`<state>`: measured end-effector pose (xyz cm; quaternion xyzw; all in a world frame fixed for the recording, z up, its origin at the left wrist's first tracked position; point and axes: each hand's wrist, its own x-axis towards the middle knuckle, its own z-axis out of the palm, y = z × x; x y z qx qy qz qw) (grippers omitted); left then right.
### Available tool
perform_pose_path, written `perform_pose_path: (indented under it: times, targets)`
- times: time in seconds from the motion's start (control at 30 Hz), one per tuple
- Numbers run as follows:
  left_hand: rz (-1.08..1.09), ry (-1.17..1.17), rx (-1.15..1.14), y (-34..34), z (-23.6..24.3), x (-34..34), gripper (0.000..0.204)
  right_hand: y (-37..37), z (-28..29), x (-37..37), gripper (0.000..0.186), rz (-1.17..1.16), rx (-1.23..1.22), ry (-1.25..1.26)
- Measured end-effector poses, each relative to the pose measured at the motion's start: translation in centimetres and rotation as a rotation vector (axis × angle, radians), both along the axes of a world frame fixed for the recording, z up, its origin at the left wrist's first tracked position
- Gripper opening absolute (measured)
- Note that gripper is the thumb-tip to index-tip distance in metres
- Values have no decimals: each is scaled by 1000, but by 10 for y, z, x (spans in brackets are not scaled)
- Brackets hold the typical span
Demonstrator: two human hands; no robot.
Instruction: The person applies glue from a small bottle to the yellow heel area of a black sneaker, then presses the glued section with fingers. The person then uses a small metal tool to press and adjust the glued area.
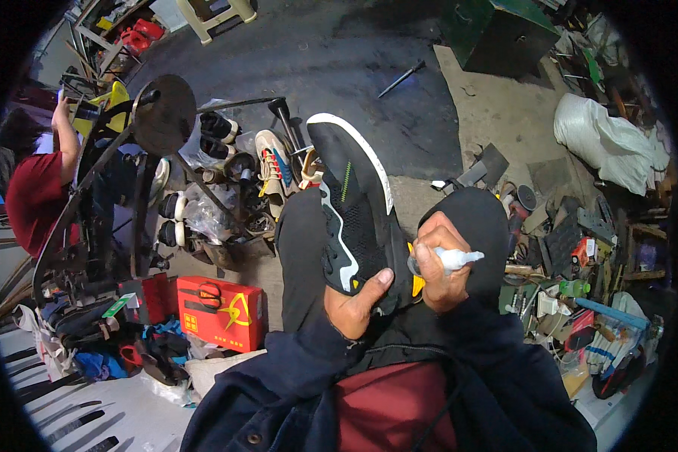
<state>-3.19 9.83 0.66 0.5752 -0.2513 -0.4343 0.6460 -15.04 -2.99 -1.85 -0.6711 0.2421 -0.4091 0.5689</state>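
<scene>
A black sneaker (358,218) with white trim and a white sole edge lies along my lap, toe pointing away from me. My left hand (358,305) grips it near the heel, thumb on top. In my right hand (441,271) is a small whitish squeeze bottle (459,258), its pointed nozzle facing right. Yellow parts show at the shoe's heel, close to my right fingers. Whether the sole is fully joined to the upper, I cannot tell.
Left stands an iron machine with a round wheel (164,114); a person in red (41,200) is beyond it. Several shoes, including a beige sneaker (275,162), lie near it. Scissors (203,297) rest on a red box (237,320). Tools and scraps (557,233) crowd the right.
</scene>
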Motion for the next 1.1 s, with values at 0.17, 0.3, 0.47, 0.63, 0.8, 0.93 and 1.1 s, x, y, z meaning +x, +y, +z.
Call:
perform_pose_path:
  times: [0.17, 0.3, 0.47, 0.63, 0.8, 0.93, 1.1]
  targets:
    - [86, -36, -14, -2, 6, -2, 56, -6, 13, -22, 13, 123, -105, 58]
    - [101, 13, -83, -8, 7, -5, 56, -3, 13, -30, 10, 80, -204, 66]
    - [62, 91, -72, -11, 1, -5, 55, 8, 2, -27, 12, -39, -335, 26]
    - [43, 168, -41, -13, -8, -2, 57, 7, -11, -12, 15, -124, -416, -67]
    - [14, 104, -63, -7, -10, 0, 60, 3, -5, -2, 15, -106, -333, 97]
    - [-3, 94, -87, -3, -11, 0, 63, -2, 1, 11, 17, -82, -169, 120]
    - [28, 73, -112, 3, -12, -2, 60, -15, 2, 26, 25, -63, -38, 159]
